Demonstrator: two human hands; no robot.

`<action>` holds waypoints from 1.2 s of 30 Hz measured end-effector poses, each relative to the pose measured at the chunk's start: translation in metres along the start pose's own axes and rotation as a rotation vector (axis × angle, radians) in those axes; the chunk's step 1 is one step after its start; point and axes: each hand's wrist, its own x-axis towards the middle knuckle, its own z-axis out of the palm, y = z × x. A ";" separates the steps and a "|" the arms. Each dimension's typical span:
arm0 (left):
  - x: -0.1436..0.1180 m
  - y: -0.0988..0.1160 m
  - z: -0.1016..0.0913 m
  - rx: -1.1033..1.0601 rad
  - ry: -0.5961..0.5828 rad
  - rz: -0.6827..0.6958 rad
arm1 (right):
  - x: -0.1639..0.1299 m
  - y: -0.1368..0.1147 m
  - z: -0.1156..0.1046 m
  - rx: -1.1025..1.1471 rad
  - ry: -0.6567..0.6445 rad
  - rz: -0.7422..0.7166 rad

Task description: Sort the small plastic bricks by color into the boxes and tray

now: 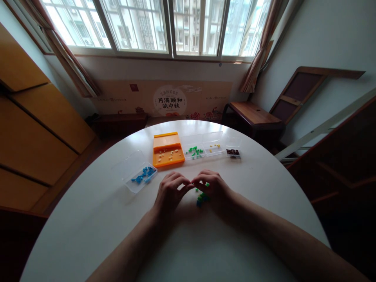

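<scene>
My left hand (173, 190) and my right hand (214, 188) meet over the middle of the white table, fingertips pinched together and touching. Whatever lies between the fingertips is too small or hidden to name. Just below and partly behind my right hand rests a small cluster of green and blue building bricks (202, 199). A loose green brick (196, 190) lies close to it, near the right fingertips. Left of my left hand stands an open clear box (135, 190) of blue bricks (144, 175).
Along the far side stand an orange tray (169, 163) with pale pieces, a clear box of green bricks (195, 150), a box with a few yellow bricks (214, 147), and a box of dark brown pieces (233, 152). The round white table (96, 211) curves away at both sides.
</scene>
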 end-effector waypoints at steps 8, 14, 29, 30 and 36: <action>-0.001 0.001 -0.003 0.049 -0.005 -0.002 | 0.007 0.004 -0.005 0.039 0.075 0.184; -0.005 -0.001 -0.003 0.088 -0.110 0.112 | 0.037 0.027 -0.018 -0.078 0.191 0.301; -0.006 0.001 -0.005 0.080 -0.292 0.095 | 0.050 0.039 -0.022 -0.033 0.324 0.361; -0.006 0.002 -0.005 0.084 -0.297 0.107 | 0.044 0.036 -0.021 -0.038 0.311 0.343; -0.003 0.003 -0.005 0.095 -0.329 0.130 | 0.021 0.019 -0.017 -0.071 0.262 0.235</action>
